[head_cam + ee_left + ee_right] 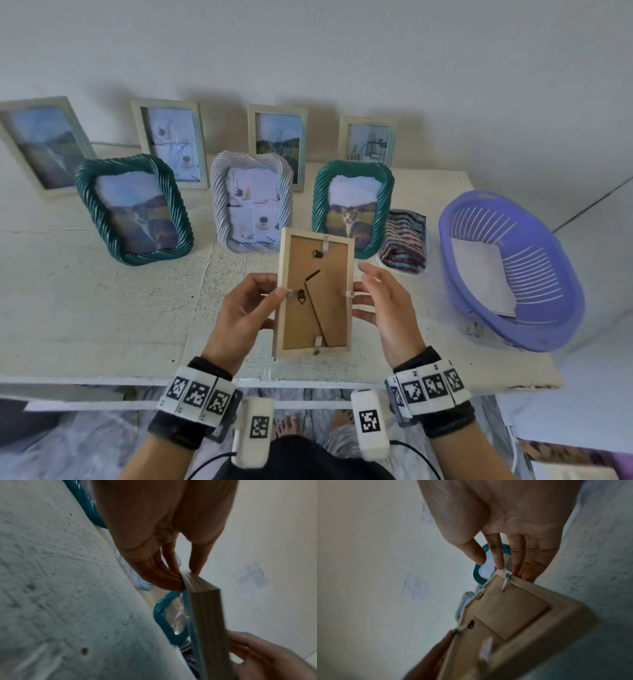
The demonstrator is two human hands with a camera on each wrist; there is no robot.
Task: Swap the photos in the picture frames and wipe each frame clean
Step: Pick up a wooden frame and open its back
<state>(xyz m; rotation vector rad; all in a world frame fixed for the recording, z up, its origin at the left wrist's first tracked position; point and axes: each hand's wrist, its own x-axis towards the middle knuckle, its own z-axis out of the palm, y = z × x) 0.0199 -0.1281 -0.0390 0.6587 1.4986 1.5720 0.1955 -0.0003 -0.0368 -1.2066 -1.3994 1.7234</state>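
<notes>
At picture centre, your left hand (pixel 247 306) pinches the wooden frame (pixel 313 296), back facing you; your right hand's (pixel 383 301) straight fingers touch the side clip (pixel 348 294). Next, probably turn the clips.

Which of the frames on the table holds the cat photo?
The teal twisted-rope frame on the right, beside the striped cloth. The other teal frame, at left, shows a landscape.
</notes>
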